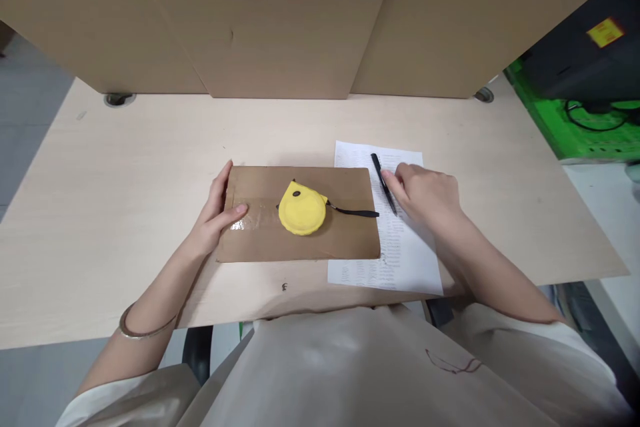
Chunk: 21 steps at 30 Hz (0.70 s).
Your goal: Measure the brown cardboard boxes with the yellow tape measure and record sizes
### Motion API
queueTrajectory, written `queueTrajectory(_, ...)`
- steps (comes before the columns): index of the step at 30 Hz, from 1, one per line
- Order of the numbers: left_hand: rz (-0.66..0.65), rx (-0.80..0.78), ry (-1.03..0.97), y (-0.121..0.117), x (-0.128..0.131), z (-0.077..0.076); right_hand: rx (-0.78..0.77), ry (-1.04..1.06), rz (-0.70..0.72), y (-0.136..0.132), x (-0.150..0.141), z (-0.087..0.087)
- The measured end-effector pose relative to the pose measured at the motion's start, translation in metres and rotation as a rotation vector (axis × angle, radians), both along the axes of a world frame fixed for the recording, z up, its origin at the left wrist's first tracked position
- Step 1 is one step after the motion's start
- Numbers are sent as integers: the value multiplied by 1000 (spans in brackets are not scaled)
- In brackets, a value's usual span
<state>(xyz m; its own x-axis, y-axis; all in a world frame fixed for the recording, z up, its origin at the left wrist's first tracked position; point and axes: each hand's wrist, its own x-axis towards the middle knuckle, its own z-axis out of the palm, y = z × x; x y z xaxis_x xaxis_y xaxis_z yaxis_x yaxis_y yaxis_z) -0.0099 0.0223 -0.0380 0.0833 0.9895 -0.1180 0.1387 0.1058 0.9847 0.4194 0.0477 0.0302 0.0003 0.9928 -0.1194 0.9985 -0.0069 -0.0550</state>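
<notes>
Along its left end, my left hand [217, 213] is closed on a flat brown cardboard box [260, 240], thumb on top and fingers along the side. On the box lies a round yellow tape measure [303, 211] shaped like a chick, its black wrist strap [355, 213] stretching right. A black pen [387, 192] is over a printed paper sheet [410, 240], which lies partly under the box. With its fingers curled, my right hand [425, 190] is closed at the pen, the thumb tip against the barrel; its other fingertips are hidden.
Large cardboard cartons [280, 27] stand along the back of the pale wooden table [125, 180]. At the right is a green crate [560, 127] with a black cable [595, 117] and a dark box [575, 53]. The table's front edge runs close to my body.
</notes>
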Motion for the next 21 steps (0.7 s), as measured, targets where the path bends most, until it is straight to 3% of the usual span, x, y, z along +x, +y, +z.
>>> queueTrajectory(2, -4, 4, -2, 0, 1, 1, 119, 170, 77, -4, -19, 16)
queueTrajectory(5, -11, 15, -16, 0, 1, 1, 114, 377, 322, -13, -65, 32)
queueTrajectory(7, -19, 9, -20, 1, 0, 1, 73, 398, 472, -19, -99, 34)
queueTrajectory(11, -19, -5, -24, 3, 2, -1, 46, 386, 531, -22, -130, 22)
queueTrajectory(14, 105, -7, -145, 5, 8, -5, 40, 510, 452, -19, -107, 19)
queueTrajectory(18, 377, -55, -229, 10, 14, -10, 187, 665, 141, -21, -45, 22)
queueTrajectory(21, 385, -58, -122, 13, 15, -12, 161, 726, -69, -25, -14, 18)
